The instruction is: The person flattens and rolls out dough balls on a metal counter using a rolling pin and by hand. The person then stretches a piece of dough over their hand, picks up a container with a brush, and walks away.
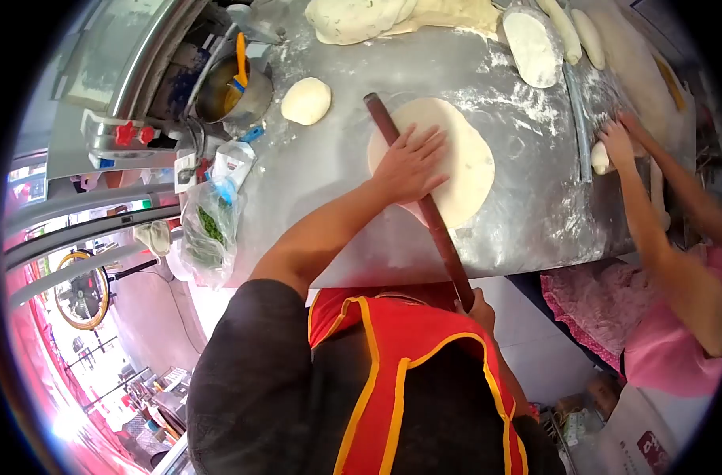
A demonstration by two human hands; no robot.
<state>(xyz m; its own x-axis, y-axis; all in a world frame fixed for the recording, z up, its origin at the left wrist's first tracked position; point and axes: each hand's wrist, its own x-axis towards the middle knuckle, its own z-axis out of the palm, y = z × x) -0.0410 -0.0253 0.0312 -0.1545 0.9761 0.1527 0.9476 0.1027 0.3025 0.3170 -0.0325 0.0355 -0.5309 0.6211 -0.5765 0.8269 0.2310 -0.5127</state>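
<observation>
A wide, flat round of dough (468, 170) lies on the metal worktop. Across it runs a long dark-brown rolling pin (442, 233), slanting from the upper left down toward my body. My left hand (412, 164) lies flat over the pin and the dough, palm down with fingers spread. At the near end of the pin, past the table's edge, my right hand (479, 309) is closed around it, partly hidden by my red apron. A smaller round dough piece (306, 101) sits to the left of the pin's far end.
Flour dusts the metal worktop (329, 206). A metal pot (246, 99) with an orange-handled brush and a plastic bag of chopped greens (210, 226) stand left. At the back lie a large dough mass (361, 20) and a floured oval (532, 47). A co-worker's hands (618, 142) handle dough at right.
</observation>
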